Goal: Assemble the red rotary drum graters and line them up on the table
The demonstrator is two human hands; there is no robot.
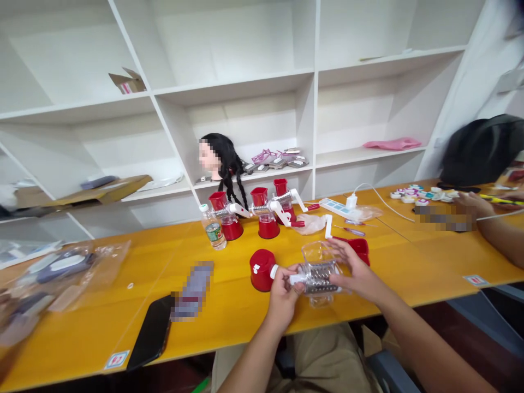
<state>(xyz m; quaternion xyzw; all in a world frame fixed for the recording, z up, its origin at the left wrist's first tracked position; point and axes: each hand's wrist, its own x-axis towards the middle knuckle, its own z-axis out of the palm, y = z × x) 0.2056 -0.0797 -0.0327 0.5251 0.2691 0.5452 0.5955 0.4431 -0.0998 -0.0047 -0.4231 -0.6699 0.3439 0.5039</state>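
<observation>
My left hand (282, 297) grips the white end of a steel drum grater (317, 277). My right hand (356, 270) holds a transparent plastic hopper (319, 259) fitted over the drum, with its fingers across the top. A red suction-base cup (262, 270) lies on its side just left of my left hand, with a white fitting toward the drum. Behind my right hand sits a red plastic part (359, 246), partly hidden by my fingers. Several assembled red and white rotary graters (268, 218) stand farther along the yellow table (106, 327).
A water bottle (213, 228), black phone (151, 331), plastic bags (61, 270), small screwdrivers (354, 230) and a power strip (335, 208) lie on the table. A co-worker's hand (475, 204) works at the right near small coloured pieces (421, 194). White shelves stand behind.
</observation>
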